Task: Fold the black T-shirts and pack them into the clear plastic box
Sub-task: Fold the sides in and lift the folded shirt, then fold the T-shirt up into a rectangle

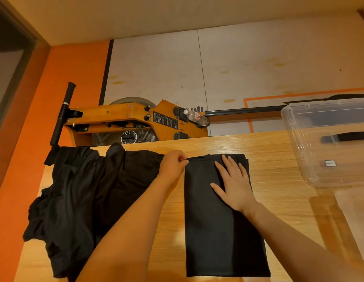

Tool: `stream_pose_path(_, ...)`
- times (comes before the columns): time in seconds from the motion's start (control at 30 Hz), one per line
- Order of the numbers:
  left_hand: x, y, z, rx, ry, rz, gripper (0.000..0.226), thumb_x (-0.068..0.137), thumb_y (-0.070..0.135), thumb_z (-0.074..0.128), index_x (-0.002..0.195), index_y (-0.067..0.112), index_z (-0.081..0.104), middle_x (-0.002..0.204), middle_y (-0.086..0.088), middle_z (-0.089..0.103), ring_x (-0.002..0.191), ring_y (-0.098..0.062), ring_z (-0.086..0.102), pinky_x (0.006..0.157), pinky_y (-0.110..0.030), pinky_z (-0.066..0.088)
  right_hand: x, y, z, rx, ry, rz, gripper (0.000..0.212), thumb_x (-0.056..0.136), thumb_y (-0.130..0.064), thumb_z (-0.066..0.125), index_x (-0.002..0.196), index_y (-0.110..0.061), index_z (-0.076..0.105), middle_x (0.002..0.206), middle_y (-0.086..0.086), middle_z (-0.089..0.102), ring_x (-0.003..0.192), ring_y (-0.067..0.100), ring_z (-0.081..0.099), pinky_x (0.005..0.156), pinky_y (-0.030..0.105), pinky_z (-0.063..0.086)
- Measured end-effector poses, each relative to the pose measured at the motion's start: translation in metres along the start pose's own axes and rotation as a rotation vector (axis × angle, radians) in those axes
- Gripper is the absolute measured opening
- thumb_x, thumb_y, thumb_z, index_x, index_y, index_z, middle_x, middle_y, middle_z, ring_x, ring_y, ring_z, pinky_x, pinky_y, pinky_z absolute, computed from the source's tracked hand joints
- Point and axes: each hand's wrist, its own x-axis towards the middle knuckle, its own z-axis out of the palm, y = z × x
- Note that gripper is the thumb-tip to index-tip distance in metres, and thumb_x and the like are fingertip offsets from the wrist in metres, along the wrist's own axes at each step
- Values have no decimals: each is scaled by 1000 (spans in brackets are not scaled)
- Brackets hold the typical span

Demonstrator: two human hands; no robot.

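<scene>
A wooden table (268,151) with a pale, straight grain carried the work. In the middle lay a black T-shirt (221,224) folded into a long, narrow rectangle of smooth, matte cloth, its short ends toward and away from the person. The left hand (173,162) pinched the far left corner of this rectangle between curled fingers and thumb. The right hand (234,184) lay flat on the far part of the same shirt, fingers straight and spread, palm pressing the cloth. To the left, touching the table's far and left edges, sat a heap of black T-shirts (79,200), unfolded, creased and bunched, with one part hanging over the far edge. At the far right stood a clear plastic box (327,143) with rounded corners and glossy, see-through walls; a small label showed on its near wall, and a dark bar-shaped handle was visible through the plastic. Well apart from the folded shirt, it held no cloth that could be made out. Beyond the table stood a wooden machine (124,119) with black fittings, and a plastic bottle (196,117) lay in its holder.
</scene>
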Motion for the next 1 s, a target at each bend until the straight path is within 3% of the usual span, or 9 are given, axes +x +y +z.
stream_pose_path(0.17, 2, 0, -10, -115, -75, -7, 11, 96, 13, 54, 100, 15, 64, 81, 0, 65, 74, -6, 59, 65, -14, 38, 1, 5, 0, -6, 19, -10, 71, 91, -60, 31, 149, -20, 39, 159, 9, 27, 149, 24, 17, 119, 46, 12)
stream_pose_path(0.33, 2, 1, -18, -191, -124, -6, 12, 98, 12, 52, 104, 15, 62, 79, -6, 66, 58, -8, 60, 58, -18, 52, 2, 4, 0, -10, 21, -8, 71, 91, -61, 29, 149, -20, 40, 159, 10, 28, 149, 25, 18, 119, 46, 11)
stream_pose_path(0.5, 5, 3, -20, -222, -131, -40, 16, 97, 10, 52, 106, 13, 65, 87, -3, 68, 76, -7, 66, 72, -21, 52, 3, 8, -3, -12, 37, 21, 73, 91, -62, 27, 151, -21, 35, 160, 11, 25, 150, 27, 15, 119, 45, 8)
stream_pose_path(0.6, 3, 9, -17, -233, -50, -81, 15, 96, 11, 54, 106, 15, 64, 94, 1, 67, 85, -8, 64, 77, -21, 50, 1, 10, 0, -45, 39, 48, 74, 92, -63, 25, 153, -20, 29, 162, 12, 18, 151, 26, 8, 119, 43, 2)
stream_pose_path(0.67, -5, 14, -11, -110, 120, -29, 14, 97, 16, 53, 109, 15, 61, 102, 4, 61, 89, -10, 59, 76, -22, 46, -1, 9, 0, -75, 82, 79, 73, 94, -61, 28, 152, -17, 30, 161, 14, 18, 150, 28, 10, 118, 43, 2)
stream_pose_path(0.77, -18, 22, 5, 194, 260, 229, 16, 96, 19, 51, 106, 14, 61, 108, 0, 56, 95, -14, 54, 82, -29, 45, -4, 7, 0, -116, 107, 39, 68, 96, -55, 31, 149, -11, 36, 159, 16, 25, 148, 29, 17, 118, 45, 8)
stream_pose_path(0.87, -26, 20, 23, 471, 139, 421, 37, 96, 30, 50, 130, 15, 55, 132, -3, 53, 122, -21, 49, 102, -36, 36, -6, 7, 3, -147, 57, -8, 71, 98, -58, 23, 149, -10, 36, 158, 14, 28, 147, 28, 19, 118, 44, 10)
stream_pose_path(0.93, -30, 10, 30, 596, 2, 422, 60, 99, 43, 42, 150, 14, 30, 156, -3, 28, 144, -22, 23, 116, -40, 19, -8, 10, 6, -160, 27, 12, 75, 98, -63, 17, 150, -11, 33, 158, 14, 28, 147, 28, 19, 118, 44, 8)
stream_pose_path(1.0, -31, -2, 33, 691, -100, 367, 74, 98, 55, 32, 155, 16, 4, 162, -1, 1, 149, -23, -2, 119, -43, 5, -11, 17, 7, -183, 5, 32, 78, 97, -66, 13, 152, -13, 29, 159, 14, 25, 148, 27, 15, 118, 44, 7)
